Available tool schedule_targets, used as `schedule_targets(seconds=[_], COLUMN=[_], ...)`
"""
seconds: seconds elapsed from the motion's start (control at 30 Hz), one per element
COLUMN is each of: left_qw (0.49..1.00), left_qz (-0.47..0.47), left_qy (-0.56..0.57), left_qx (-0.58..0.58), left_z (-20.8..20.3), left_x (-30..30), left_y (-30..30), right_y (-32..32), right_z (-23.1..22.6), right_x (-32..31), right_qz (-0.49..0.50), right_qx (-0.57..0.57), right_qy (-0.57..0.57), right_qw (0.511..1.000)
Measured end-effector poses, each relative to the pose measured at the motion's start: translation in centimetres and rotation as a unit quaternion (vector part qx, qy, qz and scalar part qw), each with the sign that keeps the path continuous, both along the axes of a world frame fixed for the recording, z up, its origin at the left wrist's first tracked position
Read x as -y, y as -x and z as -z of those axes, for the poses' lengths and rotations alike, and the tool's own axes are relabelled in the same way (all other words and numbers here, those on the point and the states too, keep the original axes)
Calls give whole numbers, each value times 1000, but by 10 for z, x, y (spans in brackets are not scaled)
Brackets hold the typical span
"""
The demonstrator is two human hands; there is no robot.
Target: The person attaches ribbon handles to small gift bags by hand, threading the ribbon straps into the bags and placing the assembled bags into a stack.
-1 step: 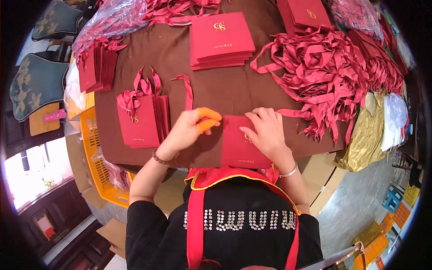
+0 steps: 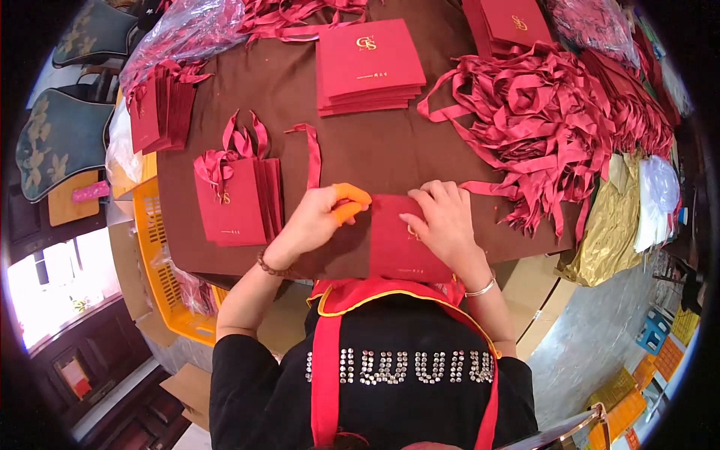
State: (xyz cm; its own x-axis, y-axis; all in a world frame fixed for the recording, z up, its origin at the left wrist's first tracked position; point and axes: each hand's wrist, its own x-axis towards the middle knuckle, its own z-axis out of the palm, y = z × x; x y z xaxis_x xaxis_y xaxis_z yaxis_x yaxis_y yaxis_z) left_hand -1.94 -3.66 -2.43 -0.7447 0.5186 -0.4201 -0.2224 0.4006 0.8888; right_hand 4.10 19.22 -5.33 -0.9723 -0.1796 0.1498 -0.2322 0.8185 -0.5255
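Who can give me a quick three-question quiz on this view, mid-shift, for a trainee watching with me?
1. Which wears the orange finger covers? A) the left hand; B) the right; C) both.
2. True or false: the big tangle of red ribbons lies to the right of the central stack of red bags.
3. What lies directly under the right hand?

Key:
1. A.
2. True.
3. A flat red bag.
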Motion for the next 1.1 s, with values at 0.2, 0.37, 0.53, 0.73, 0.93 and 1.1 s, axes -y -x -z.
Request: schedule_targets(seconds=[0.2, 0.37, 0.53, 0.73, 0.93, 1.1], left_qw=[1000, 998, 991, 981, 952, 912], left_qz=[-9, -52, -32, -1, 25, 19], left_qy=[-19, 23, 98, 102, 102, 139], left_qx=[20, 23, -85, -165, -286, -385], left_z=[6, 18, 9, 13, 31, 40], left_x=[-15, -13, -18, -21, -34, -38], left_y=[-16, -20, -23, -29, -41, -44], right_y=[-12, -6, 2, 5, 3, 4], right_z=[-12, -13, -4, 9, 17, 16], right_x=[1, -11, -20, -28, -29, -28], right_qz=[-9, -28, -24, -9, -7, -18], right_qx=[6, 159, 277, 391, 419, 416], right_qy=[18, 180, 237, 355, 407, 396], right_qw=[1000, 970, 931, 849, 812, 819])
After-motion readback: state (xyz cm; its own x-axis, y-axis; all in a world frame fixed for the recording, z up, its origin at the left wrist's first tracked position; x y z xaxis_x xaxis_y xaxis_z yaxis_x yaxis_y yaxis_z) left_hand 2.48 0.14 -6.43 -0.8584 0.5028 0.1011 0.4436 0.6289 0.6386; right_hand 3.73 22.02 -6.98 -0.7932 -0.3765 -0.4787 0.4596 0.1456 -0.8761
